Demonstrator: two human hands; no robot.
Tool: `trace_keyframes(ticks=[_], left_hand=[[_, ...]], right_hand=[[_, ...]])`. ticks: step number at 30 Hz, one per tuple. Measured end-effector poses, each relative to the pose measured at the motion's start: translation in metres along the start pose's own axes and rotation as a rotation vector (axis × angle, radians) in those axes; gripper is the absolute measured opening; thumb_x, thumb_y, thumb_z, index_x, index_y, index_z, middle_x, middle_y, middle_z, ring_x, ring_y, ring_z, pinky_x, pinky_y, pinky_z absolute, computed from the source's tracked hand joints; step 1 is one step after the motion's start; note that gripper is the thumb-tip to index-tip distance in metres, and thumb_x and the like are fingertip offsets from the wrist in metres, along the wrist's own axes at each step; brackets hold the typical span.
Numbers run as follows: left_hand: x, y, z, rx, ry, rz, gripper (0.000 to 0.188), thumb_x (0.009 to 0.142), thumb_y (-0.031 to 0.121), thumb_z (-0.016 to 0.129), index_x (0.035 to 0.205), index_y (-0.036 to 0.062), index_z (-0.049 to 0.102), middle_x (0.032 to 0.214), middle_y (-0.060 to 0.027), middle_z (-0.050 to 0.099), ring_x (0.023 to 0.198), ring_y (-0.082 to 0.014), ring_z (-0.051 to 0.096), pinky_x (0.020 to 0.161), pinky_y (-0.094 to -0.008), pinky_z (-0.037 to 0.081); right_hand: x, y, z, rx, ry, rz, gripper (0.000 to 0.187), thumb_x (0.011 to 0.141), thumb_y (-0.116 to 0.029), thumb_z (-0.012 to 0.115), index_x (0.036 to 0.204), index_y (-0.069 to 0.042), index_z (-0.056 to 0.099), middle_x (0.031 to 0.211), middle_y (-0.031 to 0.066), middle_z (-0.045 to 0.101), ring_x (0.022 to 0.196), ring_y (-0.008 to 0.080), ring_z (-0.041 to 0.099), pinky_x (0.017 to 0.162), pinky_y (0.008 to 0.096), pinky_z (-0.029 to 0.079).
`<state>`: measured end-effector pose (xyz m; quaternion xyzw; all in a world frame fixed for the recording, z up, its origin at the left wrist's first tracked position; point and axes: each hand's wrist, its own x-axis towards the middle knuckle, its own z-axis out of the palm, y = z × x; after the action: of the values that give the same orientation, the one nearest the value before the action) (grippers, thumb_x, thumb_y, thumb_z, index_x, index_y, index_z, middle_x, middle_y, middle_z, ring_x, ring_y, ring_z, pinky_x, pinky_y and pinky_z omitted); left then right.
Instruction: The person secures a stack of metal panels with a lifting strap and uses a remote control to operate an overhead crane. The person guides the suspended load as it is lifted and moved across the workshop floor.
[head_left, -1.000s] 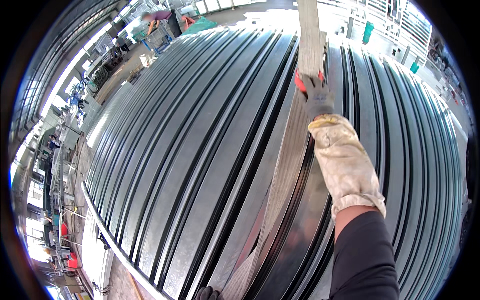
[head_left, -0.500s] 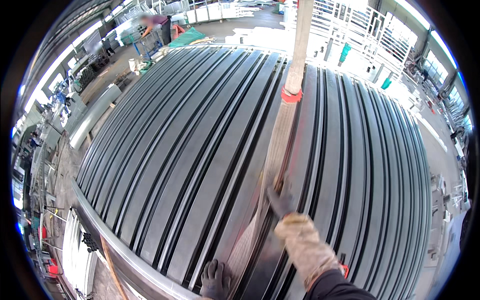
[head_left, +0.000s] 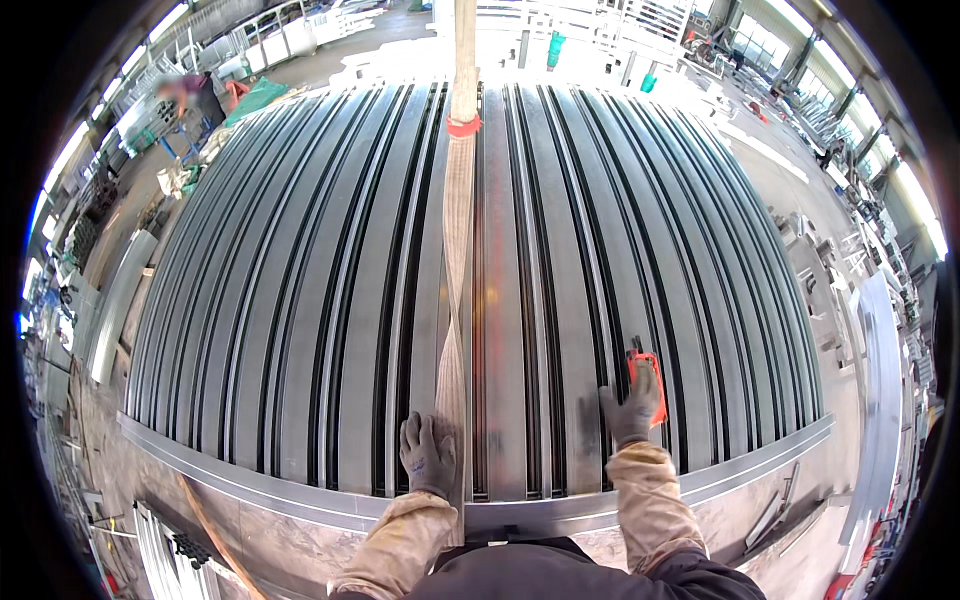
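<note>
A beige webbing lifting sling [head_left: 457,220] with a red band hangs down from above and lies twisted along the middle of a wide bed of grey metal profiles [head_left: 360,390]. My left hand [head_left: 430,460], in a grey glove, rests flat at the sling's near end, fingers stretched out. To the right, my gloved right hand [head_left: 632,412] has its fingers over a red handheld device [head_left: 655,385] with a black stub on top, apparently a remote control. Its thumb stands apart from the device, which lies on the profiles.
A metal rail [head_left: 250,487] borders the near edge of the profiles. Past the far edge stand white metal frames [head_left: 620,40] and a green cover [head_left: 258,98], with a person [head_left: 195,98] bending nearby. Light-coloured lengths of metal [head_left: 175,550] lie at the lower left.
My right hand has left the sling and moved right onto the red device. My left hand stays by the sling's near end. The view has swung, shifting the scene leftward.
</note>
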<state>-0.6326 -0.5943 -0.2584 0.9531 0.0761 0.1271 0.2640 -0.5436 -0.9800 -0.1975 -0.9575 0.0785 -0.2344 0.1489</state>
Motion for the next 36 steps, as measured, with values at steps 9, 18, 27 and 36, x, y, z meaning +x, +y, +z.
trace_keyframes(ticks=[9, 18, 27, 36], left_hand=[[-0.127, -0.009, -0.077, 0.064, -0.116, 0.283, 0.102, 0.072, 0.059, 0.083, 0.145, -0.0013, 0.045, 0.152, -0.0229, 0.044, 0.143, -0.0454, 0.036, 0.120, -0.0613, 0.025], [-0.152, -0.047, -0.074, 0.188, -0.077, 0.333, 0.099, 0.068, 0.054, 0.080, 0.143, -0.0017, 0.045, 0.151, -0.0269, 0.045, 0.142, -0.0482, 0.039, 0.119, -0.0643, 0.027], [-0.135, -0.073, -0.091, 0.202, -0.125, 0.316, 0.104, 0.067, 0.048, 0.080, 0.148, -0.0031, 0.039, 0.149, -0.0303, 0.044, 0.140, -0.0501, 0.040, 0.121, -0.0621, 0.024], [-0.137, -0.055, -0.086, 0.320, -0.295, 0.360, 0.118, 0.070, 0.064, 0.082, 0.153, -0.0029, 0.031, 0.158, -0.0274, 0.031, 0.150, -0.0441, 0.025, 0.121, -0.0694, 0.007]], right_hand=[[-0.022, 0.072, -0.004, -0.121, -0.253, 0.429, 0.102, 0.075, -0.042, 0.083, 0.157, -0.007, 0.033, 0.146, 0.0250, 0.049, 0.135, 0.0423, 0.049, 0.111, 0.0514, 0.044], [-0.075, 0.001, -0.019, 0.846, -0.370, 0.699, 0.086, 0.078, -0.023, 0.087, 0.149, -0.004, 0.043, 0.118, 0.0148, 0.068, 0.107, 0.0272, 0.067, 0.097, 0.0397, 0.053], [-0.205, -0.021, -0.046, 0.512, -0.035, 0.304, 0.090, 0.080, -0.019, 0.084, 0.155, -0.002, 0.038, 0.145, 0.0223, 0.051, 0.133, 0.0371, 0.052, 0.112, 0.0444, 0.042], [-0.215, -0.018, -0.018, 0.267, 0.278, 0.135, 0.080, 0.086, -0.029, 0.081, 0.149, 0.002, 0.043, 0.136, 0.0243, 0.056, 0.124, 0.0416, 0.056, 0.106, 0.0490, 0.045]])
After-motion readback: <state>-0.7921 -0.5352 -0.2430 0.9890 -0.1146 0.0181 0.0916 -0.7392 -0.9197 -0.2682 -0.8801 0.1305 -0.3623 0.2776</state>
